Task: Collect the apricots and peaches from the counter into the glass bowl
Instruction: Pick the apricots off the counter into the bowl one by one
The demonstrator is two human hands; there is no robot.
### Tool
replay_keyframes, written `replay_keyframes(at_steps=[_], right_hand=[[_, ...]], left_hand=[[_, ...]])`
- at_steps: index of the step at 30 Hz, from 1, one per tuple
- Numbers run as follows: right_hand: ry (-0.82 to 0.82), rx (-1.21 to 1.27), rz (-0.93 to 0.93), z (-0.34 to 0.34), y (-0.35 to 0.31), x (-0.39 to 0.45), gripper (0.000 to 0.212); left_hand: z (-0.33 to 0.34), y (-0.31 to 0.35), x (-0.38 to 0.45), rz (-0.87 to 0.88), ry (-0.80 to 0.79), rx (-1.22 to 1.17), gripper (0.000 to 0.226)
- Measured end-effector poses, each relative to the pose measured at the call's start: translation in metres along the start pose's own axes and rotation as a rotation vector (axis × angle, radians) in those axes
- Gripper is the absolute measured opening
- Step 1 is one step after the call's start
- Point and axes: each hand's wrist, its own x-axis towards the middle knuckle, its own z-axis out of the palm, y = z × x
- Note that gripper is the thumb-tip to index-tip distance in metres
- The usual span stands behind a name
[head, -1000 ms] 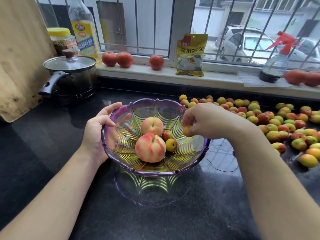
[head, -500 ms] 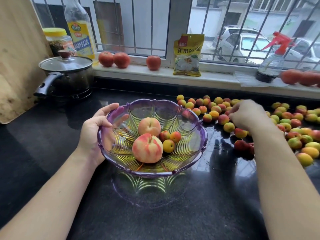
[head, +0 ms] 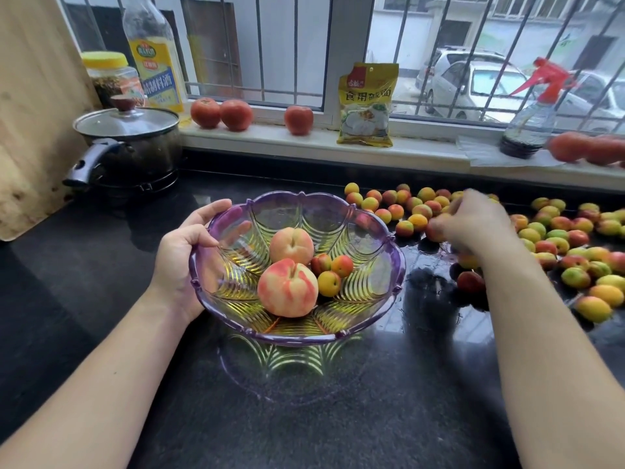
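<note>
The glass bowl (head: 297, 265) sits on the black counter (head: 101, 282), and everything here reads off it. The left hand (head: 184, 252) grips its left rim, thumb hooked over the edge, fingers curled under and showing through the purple glass. Inside the bowl lie two peaches (head: 288, 287), one toward the near side and one behind it, with three apricots (head: 329, 283) tucked just right of them, touching one another.

Right of the bowl, the right hand (head: 473, 225) is down among the loose apricots (head: 561, 242), blurred; its fingers curl toward a reddish fruit at the tips, but I cannot tell whether it actually has hold of one. The scattered fruit spreads from just behind the bowl's right rim out to the far right, some under the wrist.

Behind and left of the bowl stands a lidded pot (head: 130, 147). Beyond the bowl on the sill: three tomatoes (head: 236, 115), a yellow packet (head: 367, 104), and farther right a spray bottle (head: 532, 123). An oil bottle (head: 154, 59) and jar (head: 108, 76) stand behind the pot, a wooden board (head: 30, 113) far left.
</note>
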Motion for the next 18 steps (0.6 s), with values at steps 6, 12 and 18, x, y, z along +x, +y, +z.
replay_keyframes(at_steps=[6, 12, 18], right_hand=[[-0.44, 0.115, -0.638, -0.048, -0.056, -0.065, 0.025], [-0.58, -0.444, -0.751, -0.013, -0.073, -0.081, 0.027], [-0.408, -0.199, -0.721, -0.025, -0.069, -0.068, 0.021]], left_hand=[[0.0, 0.0, 0.0, 0.0, -0.001, 0.003, 0.062], [-0.001, -0.001, 0.003, -0.005, -0.006, -0.023, 0.06], [-0.001, -0.001, 0.003, 0.004, -0.016, 0.0, 0.057]])
